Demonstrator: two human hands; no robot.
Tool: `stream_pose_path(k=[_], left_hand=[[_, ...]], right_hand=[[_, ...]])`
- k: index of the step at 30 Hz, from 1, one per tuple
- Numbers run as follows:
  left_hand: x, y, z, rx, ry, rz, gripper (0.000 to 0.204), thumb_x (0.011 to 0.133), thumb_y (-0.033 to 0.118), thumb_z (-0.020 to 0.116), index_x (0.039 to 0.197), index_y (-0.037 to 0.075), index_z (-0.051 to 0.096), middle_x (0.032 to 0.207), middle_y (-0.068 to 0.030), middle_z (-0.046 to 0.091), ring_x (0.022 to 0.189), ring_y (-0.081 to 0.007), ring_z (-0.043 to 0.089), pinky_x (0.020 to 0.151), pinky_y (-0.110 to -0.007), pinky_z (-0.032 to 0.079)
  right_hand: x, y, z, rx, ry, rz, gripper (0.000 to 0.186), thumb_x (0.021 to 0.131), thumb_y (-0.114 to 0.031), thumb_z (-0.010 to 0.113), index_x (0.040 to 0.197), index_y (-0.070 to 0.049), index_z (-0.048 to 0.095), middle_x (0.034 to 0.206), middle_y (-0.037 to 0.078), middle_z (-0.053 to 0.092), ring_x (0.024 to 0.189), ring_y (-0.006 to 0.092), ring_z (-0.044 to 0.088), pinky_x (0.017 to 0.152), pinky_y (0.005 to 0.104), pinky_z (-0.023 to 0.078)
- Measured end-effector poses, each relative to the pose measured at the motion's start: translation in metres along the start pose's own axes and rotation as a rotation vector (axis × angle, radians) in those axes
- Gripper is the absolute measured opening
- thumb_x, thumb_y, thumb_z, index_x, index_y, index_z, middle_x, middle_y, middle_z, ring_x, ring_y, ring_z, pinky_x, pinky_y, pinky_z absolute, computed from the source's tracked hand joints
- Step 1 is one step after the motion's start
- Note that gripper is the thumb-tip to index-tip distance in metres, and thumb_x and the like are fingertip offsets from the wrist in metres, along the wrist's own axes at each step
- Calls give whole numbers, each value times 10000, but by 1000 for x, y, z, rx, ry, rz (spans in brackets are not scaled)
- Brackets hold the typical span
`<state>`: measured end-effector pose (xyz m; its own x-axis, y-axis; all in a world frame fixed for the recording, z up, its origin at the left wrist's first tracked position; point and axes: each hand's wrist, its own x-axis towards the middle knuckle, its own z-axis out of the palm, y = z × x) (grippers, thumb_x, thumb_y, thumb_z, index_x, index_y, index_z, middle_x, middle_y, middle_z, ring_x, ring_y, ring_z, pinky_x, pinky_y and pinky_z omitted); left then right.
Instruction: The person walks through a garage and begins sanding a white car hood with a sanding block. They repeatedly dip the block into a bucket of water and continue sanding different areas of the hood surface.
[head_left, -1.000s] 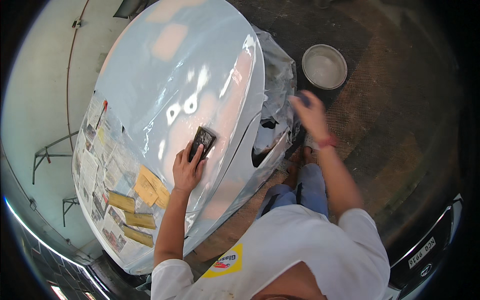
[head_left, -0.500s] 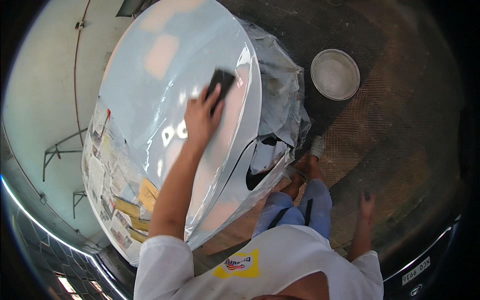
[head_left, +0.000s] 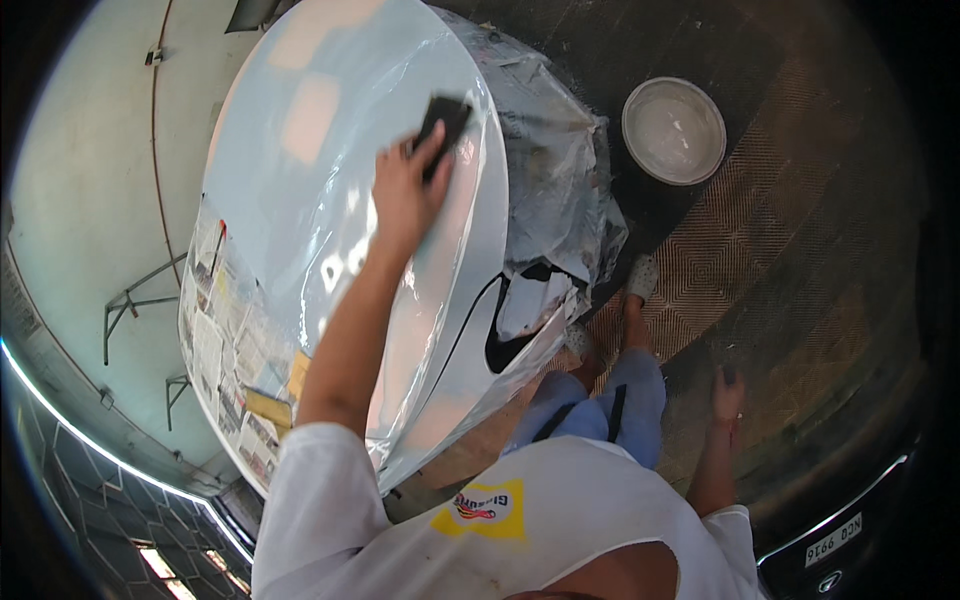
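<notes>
My left hand (head_left: 403, 195) is closed over a black sanding block (head_left: 446, 122). The block is pressed on the wet, pale blue car hood (head_left: 270, 190), near its curved right edge. Pinkish-beige patches mark parts of this glossy surface. At the lower right, my right hand (head_left: 728, 398) hangs beside my body, away from the car. Its fingers are curled around a small dark thing that I cannot make out.
Newspaper (head_left: 212, 335) with folded yellowish sheets (head_left: 268, 408) covers the car's left part. Clear plastic sheeting (head_left: 560, 150) drapes its front, near an open headlight recess (head_left: 500, 352). A basin (head_left: 627, 130) of cloudy liquid stands on the floor. Another dark car (head_left: 880, 500) is at lower right.
My left hand and the block have slid a little farther up along the hood's right edge. My right hand has shifted slightly, and the whole view has turned a bit.
</notes>
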<state>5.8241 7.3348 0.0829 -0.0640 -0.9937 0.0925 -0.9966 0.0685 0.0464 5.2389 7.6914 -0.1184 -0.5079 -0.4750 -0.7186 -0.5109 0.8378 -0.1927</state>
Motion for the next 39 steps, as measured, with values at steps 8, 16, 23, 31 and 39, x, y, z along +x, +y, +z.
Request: stream_pose_path(k=[8,16,23,31,39], left_hand=[[-22,-98,-30,331,137,-139,490,940,295,863,1421,342,779,1334,-99,726,1085,-323,668,873,-449,615],[-206,-79,-69,123,2,-85,566,906,236,884,1457,276,763,1391,-149,717,1143,-338,671,1042,-460,536],[-176,-151,-72,260,168,-133,482,954,274,847,1429,322,777,1341,-108,742,1104,-343,684,917,-442,604],[-201,-143,-76,85,172,-118,474,999,295,794,1467,342,743,1388,-115,728,1157,-381,660,1010,-475,567],[-297,-156,-97,-199,126,-209,473,1041,296,733,1513,283,701,1466,-166,669,1151,-401,650,1048,-477,545]], right_hand=[[12,14,5,90,-92,-24,571,1013,-347,742,1401,68,684,1372,270,728,1267,404,700,1096,451,514],[48,53,5,327,127,65,509,1021,-264,754,1442,15,695,1405,195,727,1272,310,685,1085,427,522],[64,-88,-49,693,139,-228,509,1029,-292,779,1438,5,715,1422,125,728,1290,269,670,1126,399,497],[-204,-401,65,621,-126,-857,318,1080,-319,746,1194,-34,826,1008,71,818,934,148,718,869,334,579],[-456,-458,192,743,-436,-1294,295,990,-334,780,981,-42,743,922,201,755,881,444,736,770,507,582]])
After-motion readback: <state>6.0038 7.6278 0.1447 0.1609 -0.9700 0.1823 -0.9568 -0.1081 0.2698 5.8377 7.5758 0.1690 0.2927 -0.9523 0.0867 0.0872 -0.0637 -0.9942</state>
